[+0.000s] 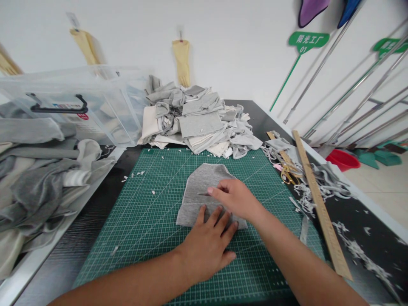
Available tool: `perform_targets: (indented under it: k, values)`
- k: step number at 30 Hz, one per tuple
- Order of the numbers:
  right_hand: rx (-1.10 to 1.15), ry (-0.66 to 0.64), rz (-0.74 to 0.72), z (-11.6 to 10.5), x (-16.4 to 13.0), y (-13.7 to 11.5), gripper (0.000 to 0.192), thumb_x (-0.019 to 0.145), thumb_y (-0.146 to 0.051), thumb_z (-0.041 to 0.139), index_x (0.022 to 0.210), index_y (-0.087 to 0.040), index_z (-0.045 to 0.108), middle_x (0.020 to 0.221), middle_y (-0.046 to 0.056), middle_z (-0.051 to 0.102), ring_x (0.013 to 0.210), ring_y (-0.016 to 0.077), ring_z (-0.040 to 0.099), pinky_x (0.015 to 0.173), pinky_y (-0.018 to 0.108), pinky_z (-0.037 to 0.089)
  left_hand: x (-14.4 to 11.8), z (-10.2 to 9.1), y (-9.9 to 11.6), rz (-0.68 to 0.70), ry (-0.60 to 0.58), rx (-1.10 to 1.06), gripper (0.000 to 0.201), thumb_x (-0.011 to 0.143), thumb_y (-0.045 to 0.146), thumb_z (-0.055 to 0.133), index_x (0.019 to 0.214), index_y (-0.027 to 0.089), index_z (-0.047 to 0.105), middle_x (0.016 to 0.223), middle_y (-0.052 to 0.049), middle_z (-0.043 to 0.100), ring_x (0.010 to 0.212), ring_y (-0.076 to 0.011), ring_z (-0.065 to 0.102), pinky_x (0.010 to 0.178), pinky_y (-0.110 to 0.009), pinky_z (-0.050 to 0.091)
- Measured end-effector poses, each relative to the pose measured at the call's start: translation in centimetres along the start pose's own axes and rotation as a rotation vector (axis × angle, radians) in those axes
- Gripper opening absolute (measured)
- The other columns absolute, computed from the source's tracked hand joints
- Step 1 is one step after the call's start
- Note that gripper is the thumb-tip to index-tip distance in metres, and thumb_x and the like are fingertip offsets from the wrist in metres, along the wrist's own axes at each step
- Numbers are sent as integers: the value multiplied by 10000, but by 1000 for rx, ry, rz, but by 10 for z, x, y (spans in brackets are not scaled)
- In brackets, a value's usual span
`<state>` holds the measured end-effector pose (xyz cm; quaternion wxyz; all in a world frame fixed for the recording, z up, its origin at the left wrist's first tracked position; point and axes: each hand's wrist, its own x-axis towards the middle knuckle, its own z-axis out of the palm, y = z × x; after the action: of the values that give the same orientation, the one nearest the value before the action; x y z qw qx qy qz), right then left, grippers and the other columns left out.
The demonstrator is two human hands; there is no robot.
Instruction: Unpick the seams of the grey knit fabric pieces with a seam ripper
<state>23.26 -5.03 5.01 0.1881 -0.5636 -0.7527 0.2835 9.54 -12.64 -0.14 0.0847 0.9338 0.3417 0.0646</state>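
A folded piece of grey knit fabric (204, 182) with a stitched seam across it lies on the green cutting mat (134, 238). Fingers spread, my left hand (208, 242) rests on the lower part of the fabric, just below the seam. Above that seam, my right hand (234, 197) is closed around a slim pointed tool (202, 194). Only its thin dark tip shows, pointing left over the fabric; the rest is hidden in my fingers, so its kind cannot be made out.
Behind the mat is a heap of grey and white fabric pieces (200, 119). More cloth (38, 178) lies left, by a clear plastic bin (105, 114). On the right are a wooden ruler (318, 199), gold-handled scissors (287, 174) and fabric scraps (306, 197).
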Motion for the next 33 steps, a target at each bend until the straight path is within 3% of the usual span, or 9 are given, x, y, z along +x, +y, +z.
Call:
perform_targets:
  k: [5, 9, 12, 16, 23, 33]
  values:
    - [372, -48, 82, 22, 0, -12, 470, 850, -569, 408, 591, -182, 462, 495, -41, 439, 481, 89, 409, 478, 216, 310, 6, 4, 15, -112, 17, -4, 589, 907, 566, 287, 1372, 216, 370, 1410, -114, 375, 1317, -346, 237, 1034, -658, 163]
    - [482, -89, 109, 34, 0, 7, 430, 845, -531, 442, 595, -182, 450, 490, -53, 423, 457, 79, 369, 466, 210, 304, 2, 5, 24, -139, 26, 12, 570, 924, 521, 267, 1395, 208, 340, 1435, -119, 341, 1337, -353, 196, 1033, -673, 146]
    - [399, -35, 108, 29, 2, 29, 417, 817, -505, 498, 565, -176, 446, 488, -55, 407, 475, 80, 372, 466, 210, 286, -6, 4, 24, -123, 21, 28, 590, 919, 518, 287, 1422, 208, 289, 1498, -113, 216, 1365, -352, 131, 1034, -672, 143]
    - [318, -115, 112, 23, 5, 45, 428, 817, -522, 493, 576, -168, 488, 487, -52, 417, 476, 84, 375, 465, 217, 277, -12, 4, 20, -111, -14, 9, 616, 912, 557, 267, 1412, 200, 312, 1483, -118, 255, 1362, -349, 151, 1041, -673, 113]
    - [-27, -74, -11, 30, -1, 43, 456, 822, -538, 484, 578, -164, 574, 524, -11, 529, 513, 106, 449, 495, 240, 266, -10, 0, 15, -93, -28, -45, 643, 897, 587, 283, 1424, 220, 281, 1500, -108, 217, 1374, -340, 126, 1056, -660, 85]
    - [-116, -76, 13, 28, -1, 43, 450, 830, -528, 474, 588, -172, 607, 546, 0, 584, 516, 105, 476, 495, 239, 260, -10, 1, 10, -129, -19, -49, 741, 856, 662, 288, 1424, 185, 286, 1492, -166, 194, 1375, -359, 119, 1074, -614, 121]
